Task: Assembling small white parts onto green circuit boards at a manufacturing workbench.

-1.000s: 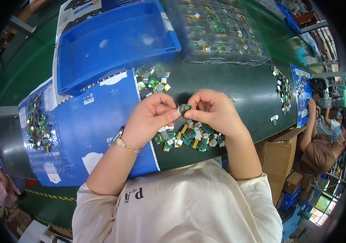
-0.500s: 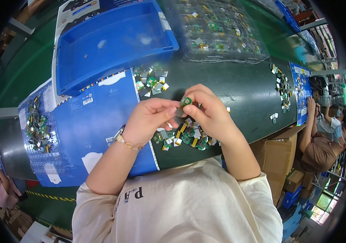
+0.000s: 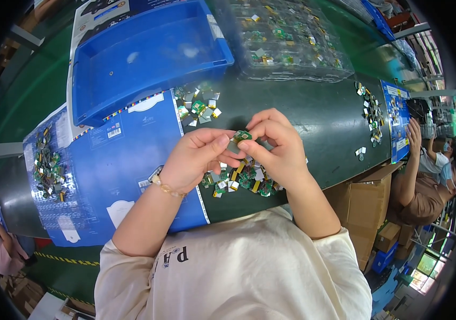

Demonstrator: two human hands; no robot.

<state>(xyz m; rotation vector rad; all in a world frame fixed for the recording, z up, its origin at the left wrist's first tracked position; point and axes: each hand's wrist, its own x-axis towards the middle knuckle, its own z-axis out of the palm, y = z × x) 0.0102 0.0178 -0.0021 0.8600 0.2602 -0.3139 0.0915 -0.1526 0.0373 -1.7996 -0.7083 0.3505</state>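
Between my two hands, above the dark green bench, is a small green circuit board (image 3: 243, 135) with a greyish flat piece at its lower left side. My right hand (image 3: 276, 140) pinches the board between thumb and forefinger. With thumb and fingers closed, my left hand (image 3: 198, 157) grips the board's left side at the grey piece. Just beneath my hands lies a loose pile of similar boards (image 3: 246, 178), green with white and yellow parts, partly hidden by my fingers. A second small heap of boards (image 3: 200, 106) rests beyond my left hand.
A blue plastic bin (image 3: 148, 58) stands far left on blue printed sheets (image 3: 137, 144). Stacked clear trays (image 3: 292, 42) of boards sit at the back. More boards lie on a clear tray (image 3: 49, 165) at left and in a row (image 3: 372, 117) at right. A cardboard box (image 3: 364, 213) stands right; co-workers sit beyond.
My left fingertips have closed in on the board, and the board is turned a little in my right fingers. At the right, a co-worker's hand has lifted.
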